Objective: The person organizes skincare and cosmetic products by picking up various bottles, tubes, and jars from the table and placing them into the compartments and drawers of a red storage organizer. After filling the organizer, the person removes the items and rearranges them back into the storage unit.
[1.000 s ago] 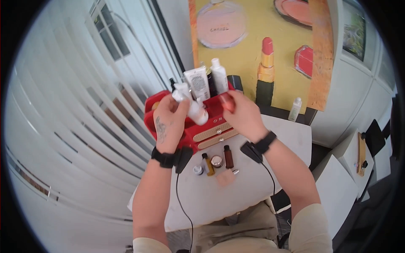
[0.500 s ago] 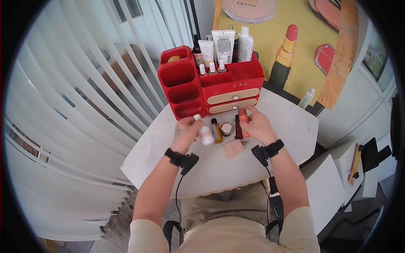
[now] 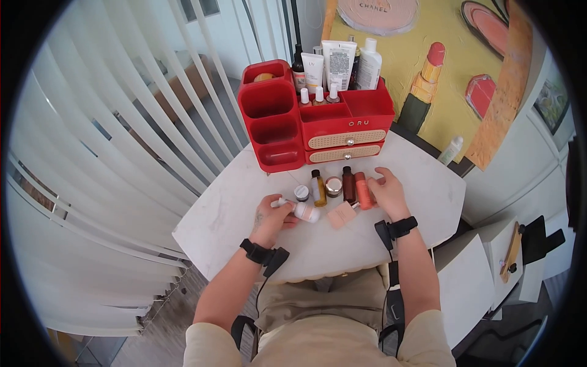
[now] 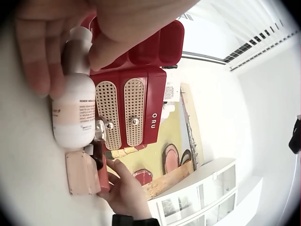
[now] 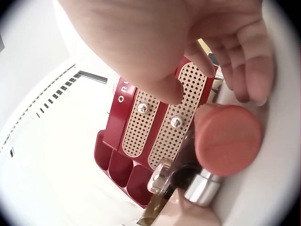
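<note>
My left hand [image 3: 269, 221] pinches a white bottle [image 3: 307, 212] with a pale pink label by its neck, low over the tabletop. In the left wrist view, thumb and fingers lie on either side of the bottle's neck. My right hand [image 3: 387, 194] is just right of a coral bottle [image 3: 363, 191], its fingers spread and apart from it in the right wrist view. Left of the coral bottle are a dark brown bottle [image 3: 348, 183], a round jar [image 3: 333, 186], an amber bottle [image 3: 318, 191] and a small jar [image 3: 301, 193]. A flat peach bottle [image 3: 342, 215] lies in front.
A red organizer [image 3: 367, 130] with two woven-front drawers stands at the back of the white table [image 3: 229, 226]. Tubes and bottles fill its rear section, with several small white-capped bottles before them. A painting [image 3: 449, 92] leans behind; vertical blinds [image 3: 122, 183] hang at left.
Both hands have come down from in front of the organizer to the table. The right hand has let go of the coral bottle beside the brown one; the left still holds the white bottle.
</note>
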Action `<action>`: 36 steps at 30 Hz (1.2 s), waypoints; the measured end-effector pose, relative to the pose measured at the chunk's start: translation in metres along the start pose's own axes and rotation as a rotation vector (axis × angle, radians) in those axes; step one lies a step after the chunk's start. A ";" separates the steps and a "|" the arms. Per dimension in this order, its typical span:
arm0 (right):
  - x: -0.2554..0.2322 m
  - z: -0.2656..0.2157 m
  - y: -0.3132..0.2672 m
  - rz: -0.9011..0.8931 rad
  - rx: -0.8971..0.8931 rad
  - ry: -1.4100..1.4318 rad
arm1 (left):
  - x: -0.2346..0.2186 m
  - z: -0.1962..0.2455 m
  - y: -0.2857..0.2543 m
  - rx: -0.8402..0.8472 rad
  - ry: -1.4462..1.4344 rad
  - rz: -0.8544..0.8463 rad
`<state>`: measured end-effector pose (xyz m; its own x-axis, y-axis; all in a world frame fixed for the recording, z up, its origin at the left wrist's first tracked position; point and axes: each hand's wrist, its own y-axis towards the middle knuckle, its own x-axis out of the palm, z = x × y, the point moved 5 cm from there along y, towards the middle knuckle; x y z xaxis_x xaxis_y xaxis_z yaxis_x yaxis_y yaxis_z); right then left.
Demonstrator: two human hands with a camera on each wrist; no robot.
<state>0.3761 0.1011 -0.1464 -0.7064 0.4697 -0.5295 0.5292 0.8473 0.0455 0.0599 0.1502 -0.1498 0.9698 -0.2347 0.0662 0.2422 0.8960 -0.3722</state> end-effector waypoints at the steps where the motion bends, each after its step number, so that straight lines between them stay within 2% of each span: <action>1: -0.001 0.003 0.003 0.000 -0.009 0.004 | 0.001 -0.001 0.000 0.009 -0.001 0.004; 3: -0.004 -0.002 0.002 -0.039 0.097 0.032 | 0.004 -0.004 -0.004 0.034 -0.043 -0.032; 4: -0.007 -0.006 0.004 -0.038 0.085 0.040 | 0.004 -0.003 -0.006 0.047 -0.040 -0.027; 6: -0.005 -0.007 0.007 -0.150 0.094 -0.009 | 0.008 -0.002 -0.013 0.028 0.056 -0.062; 7: -0.005 -0.004 0.008 -0.151 0.088 -0.001 | 0.010 0.001 -0.015 0.037 0.093 -0.063; 9: -0.003 -0.007 0.009 -0.176 -0.043 -0.069 | 0.011 0.002 -0.016 0.050 0.099 -0.067; 13: -0.005 -0.022 -0.002 -0.205 -0.073 -0.155 | 0.012 0.002 -0.018 0.046 0.099 -0.105; 20: -0.001 -0.012 0.012 -0.166 -0.088 -0.057 | 0.009 0.000 -0.018 0.060 0.138 -0.139; 22: 0.004 0.006 0.018 -0.172 -0.048 0.106 | 0.010 -0.002 -0.019 0.060 0.171 -0.156; 23: -0.001 -0.001 0.016 -0.175 -0.055 0.108 | 0.009 -0.002 -0.020 0.065 0.170 -0.150; 25: -0.012 -0.008 0.006 -0.235 0.176 0.329 | 0.009 -0.001 -0.022 0.064 0.147 -0.139; 29: -0.011 -0.007 0.008 -0.244 0.082 0.269 | 0.008 -0.002 -0.025 0.095 0.096 -0.139; 36: -0.012 0.000 0.011 -0.291 0.076 0.335 | -0.002 -0.005 -0.038 0.102 0.108 -0.160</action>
<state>0.3907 0.1045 -0.1395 -0.9376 0.2798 -0.2065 0.3103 0.9412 -0.1337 0.0490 0.1151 -0.1402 0.9114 -0.4113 0.0149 0.3998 0.8762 -0.2691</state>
